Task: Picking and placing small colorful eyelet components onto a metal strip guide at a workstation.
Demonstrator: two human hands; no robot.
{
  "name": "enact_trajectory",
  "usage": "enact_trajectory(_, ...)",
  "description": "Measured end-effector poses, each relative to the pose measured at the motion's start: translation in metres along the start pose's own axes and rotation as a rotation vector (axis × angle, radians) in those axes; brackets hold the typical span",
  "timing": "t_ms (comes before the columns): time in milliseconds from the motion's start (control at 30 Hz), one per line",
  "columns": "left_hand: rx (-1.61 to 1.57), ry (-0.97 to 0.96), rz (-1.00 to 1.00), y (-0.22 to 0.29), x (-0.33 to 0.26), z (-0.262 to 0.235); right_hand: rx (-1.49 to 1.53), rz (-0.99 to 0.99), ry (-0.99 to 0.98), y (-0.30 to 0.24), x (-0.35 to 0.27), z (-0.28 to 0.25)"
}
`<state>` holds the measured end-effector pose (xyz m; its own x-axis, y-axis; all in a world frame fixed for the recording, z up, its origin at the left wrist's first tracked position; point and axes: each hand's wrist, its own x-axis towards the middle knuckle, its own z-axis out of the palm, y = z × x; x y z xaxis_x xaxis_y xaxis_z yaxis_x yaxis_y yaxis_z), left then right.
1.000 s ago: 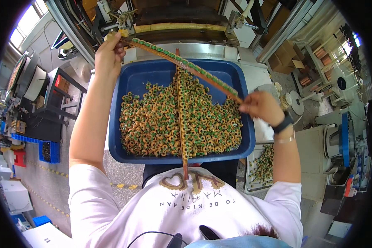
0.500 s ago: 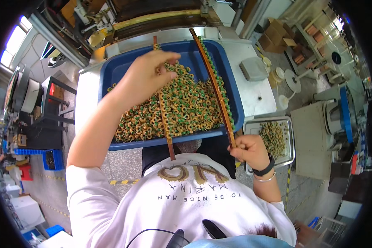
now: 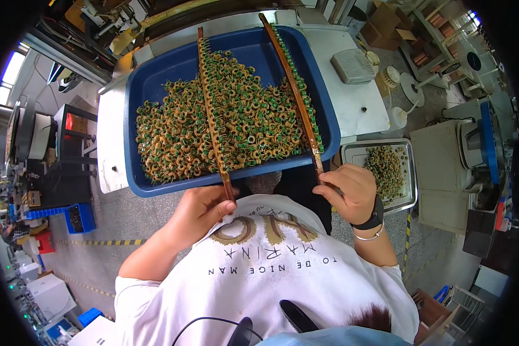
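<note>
In the head view, two long brown strips span a blue tray (image 3: 150,78) heaped with small tan-and-green rings (image 3: 176,135). The left strip (image 3: 209,112) runs lengthwise from the far rim toward the person, its far end leaning slightly left; the left hand (image 3: 197,212) is closed on its near end, so nearly all of it extends beyond the grip. The right strip (image 3: 296,92) slants more, far end leftward, rings lining its right edge; the right hand (image 3: 352,193) pinches its near tip, just outside the tray.
</note>
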<state>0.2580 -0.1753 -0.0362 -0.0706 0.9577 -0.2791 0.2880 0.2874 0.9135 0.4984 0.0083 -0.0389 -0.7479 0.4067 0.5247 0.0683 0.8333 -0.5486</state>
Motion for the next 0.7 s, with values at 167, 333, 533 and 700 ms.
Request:
enact_trajectory(167, -0.478, 0.063, -0.118, 0.000, 0.004, 0.009, 0.136, -0.066, -0.032, 0.010, 0.002, -0.009)
enact_trajectory(333, -0.347, -0.076, 0.032, -0.001, 0.003, -0.010, 0.464, 0.281, 0.192, 0.015, 0.006, -0.018)
enact_trajectory(533, -0.074, -0.386, 0.225, 0.021, 0.014, -0.060, 1.047, 0.408, 0.485, 0.066, 0.073, -0.052)
enact_trajectory(700, 0.041, -0.465, 0.196, 0.029, 0.016, -0.098, 1.292, 0.530, 0.600, 0.083, 0.117, -0.069)
